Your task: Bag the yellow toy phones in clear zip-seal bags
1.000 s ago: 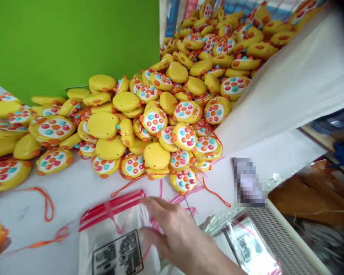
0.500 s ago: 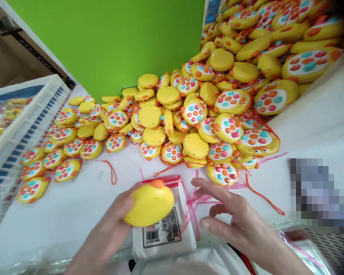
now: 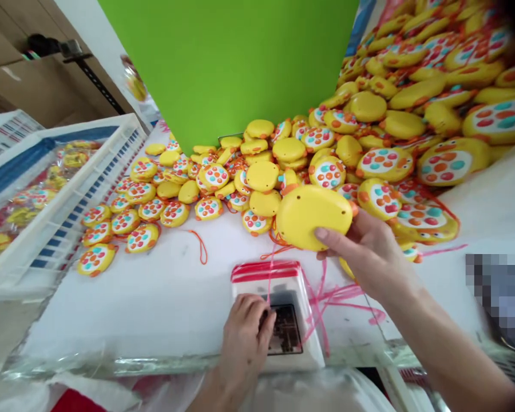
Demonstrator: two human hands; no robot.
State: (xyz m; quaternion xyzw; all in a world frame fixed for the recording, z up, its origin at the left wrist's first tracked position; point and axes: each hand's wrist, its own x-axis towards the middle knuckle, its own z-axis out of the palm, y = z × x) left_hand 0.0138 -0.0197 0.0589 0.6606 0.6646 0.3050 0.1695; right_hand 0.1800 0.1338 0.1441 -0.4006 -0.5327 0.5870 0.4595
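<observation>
Right now the right hand (image 3: 369,252) grips a yellow toy (image 3: 312,216), back side up, held in the air just beyond and to the right of the bag (image 3: 278,312). Toy's long axis runs left-right, slightly tilted up on the right; orange nub points right. Bag lies flat on the table (image 3: 154,297), red zip end facing the toy pile (image 3: 335,154), long axis near-to-far. Left hand (image 3: 246,335) presses fingers down on the bag's label, holding nothing. Right hand is nearer the bag mouth.
</observation>
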